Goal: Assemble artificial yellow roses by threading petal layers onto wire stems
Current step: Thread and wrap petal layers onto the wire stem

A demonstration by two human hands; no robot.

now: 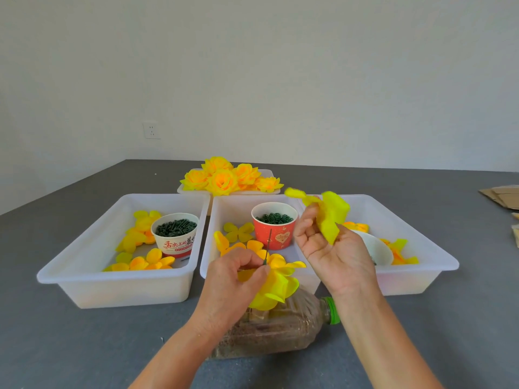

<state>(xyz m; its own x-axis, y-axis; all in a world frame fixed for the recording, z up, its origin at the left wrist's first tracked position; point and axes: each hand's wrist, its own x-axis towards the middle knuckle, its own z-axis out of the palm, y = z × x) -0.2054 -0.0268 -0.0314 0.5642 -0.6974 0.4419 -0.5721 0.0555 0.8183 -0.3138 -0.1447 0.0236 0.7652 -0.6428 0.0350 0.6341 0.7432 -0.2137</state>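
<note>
My left hand [241,272] pinches a thin green wire stem [268,242] that points up, with a half-built yellow rose [276,287] hanging below my fingers. My right hand [328,248] is raised to the right of it and holds a loose yellow-green petal layer [331,217] between thumb and fingers, apart from the stem. Loose yellow petal layers [140,242] lie in the left white tray [84,273]. More petals [238,231] lie in the middle tray [224,204]. Finished yellow roses [224,178] sit in a far tray.
A white cup of dark green parts [175,234] stands in the left tray, a red cup of green rings [275,224] in the middle one. The right tray [421,276] holds a white bowl [376,248] and petals. A plastic bottle [280,329] lies below my hands. Cardboard [502,196] lies far right.
</note>
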